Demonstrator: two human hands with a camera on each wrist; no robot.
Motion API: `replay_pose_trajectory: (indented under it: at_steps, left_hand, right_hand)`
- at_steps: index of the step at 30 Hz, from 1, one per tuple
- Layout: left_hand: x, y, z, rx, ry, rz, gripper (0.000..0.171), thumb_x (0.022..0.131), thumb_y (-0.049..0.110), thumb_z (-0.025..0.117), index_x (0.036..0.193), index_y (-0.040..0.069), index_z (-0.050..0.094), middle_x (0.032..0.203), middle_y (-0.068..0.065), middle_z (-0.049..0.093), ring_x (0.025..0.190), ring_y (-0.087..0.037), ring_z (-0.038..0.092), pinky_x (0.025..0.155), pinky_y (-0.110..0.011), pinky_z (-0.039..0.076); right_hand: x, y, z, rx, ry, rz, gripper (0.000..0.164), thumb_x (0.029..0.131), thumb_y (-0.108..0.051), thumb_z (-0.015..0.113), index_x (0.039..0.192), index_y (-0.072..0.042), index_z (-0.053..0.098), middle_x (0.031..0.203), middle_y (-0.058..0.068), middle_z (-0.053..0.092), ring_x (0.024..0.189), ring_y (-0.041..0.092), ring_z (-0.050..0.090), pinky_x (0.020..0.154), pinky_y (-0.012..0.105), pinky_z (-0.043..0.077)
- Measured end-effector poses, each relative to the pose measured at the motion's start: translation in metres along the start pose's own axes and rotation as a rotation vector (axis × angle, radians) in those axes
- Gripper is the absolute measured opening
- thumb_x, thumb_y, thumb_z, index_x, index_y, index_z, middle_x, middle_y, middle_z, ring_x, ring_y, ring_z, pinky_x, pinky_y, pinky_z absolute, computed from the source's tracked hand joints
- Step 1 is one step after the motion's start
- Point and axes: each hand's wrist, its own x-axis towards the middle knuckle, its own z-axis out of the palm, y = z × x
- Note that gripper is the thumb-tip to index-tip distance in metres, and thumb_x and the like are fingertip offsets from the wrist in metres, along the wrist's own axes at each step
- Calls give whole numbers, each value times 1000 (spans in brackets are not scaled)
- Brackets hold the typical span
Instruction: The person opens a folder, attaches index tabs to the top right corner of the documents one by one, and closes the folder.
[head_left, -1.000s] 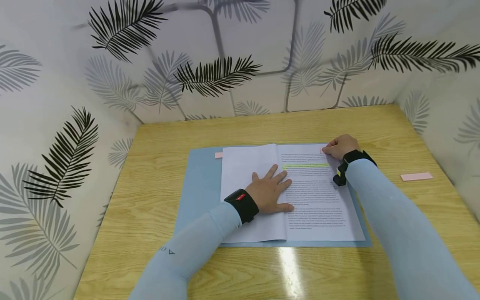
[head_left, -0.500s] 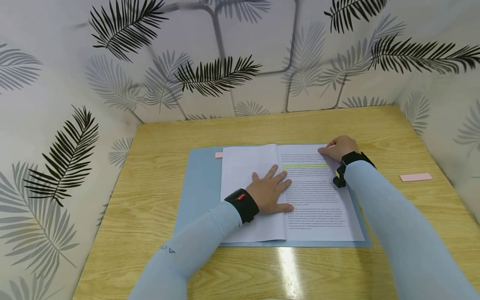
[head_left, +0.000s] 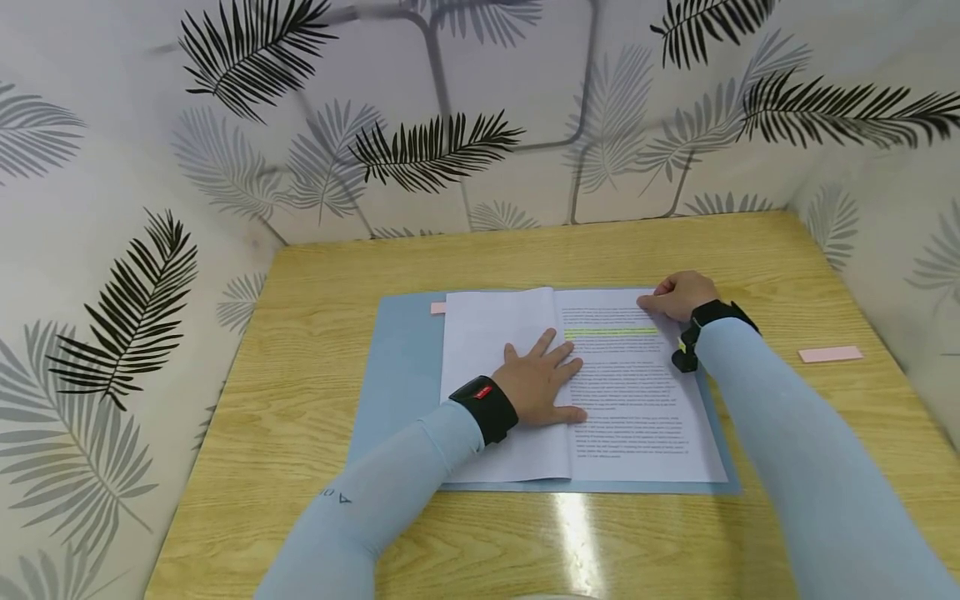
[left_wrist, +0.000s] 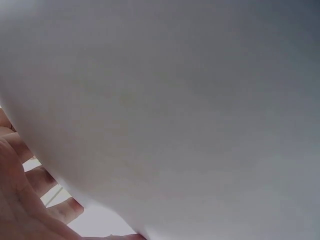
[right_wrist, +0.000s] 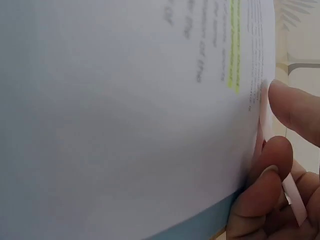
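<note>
An open document (head_left: 633, 392) of white printed pages lies on a blue folder (head_left: 401, 358), one line highlighted yellow. My left hand (head_left: 536, 387) rests spread on the left page near the fold; in the left wrist view the white page (left_wrist: 165, 115) hides most of it. At the right page's top right corner is my right hand (head_left: 681, 296), fingers curled. The right wrist view shows a pink sticky tab (right_wrist: 296, 200) held among those fingers. Another pale pink strip (right_wrist: 265, 110) lies at the page edge by the thumb (right_wrist: 292, 107).
A pink sticky tab (head_left: 438, 308) sticks out from the left page's edge. Farther right on the wooden table (head_left: 300, 400) lies a pink pad of sticky notes (head_left: 830, 355). Leaf-patterned sheeting (head_left: 495, 192) borders the table at the back and sides.
My right hand has shifted slightly left along the page's top edge, and the pink strip at its fingertips no longer shows in the head view. My left hand has stayed still.
</note>
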Motion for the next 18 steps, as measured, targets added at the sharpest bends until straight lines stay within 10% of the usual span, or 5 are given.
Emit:
replay_pose_trajectory:
  at_steps: [18]
  left_hand:
    - [1,3,0,21,-14,-12,92,80,84,33,154,31,23,160,4,15,147,-27,2,99,-68,30]
  right_hand:
    - [-6,2,1,-117,66,-10,57,82,-53,69,102,-1,59,97,20,57,82,33,52,63,39,39]
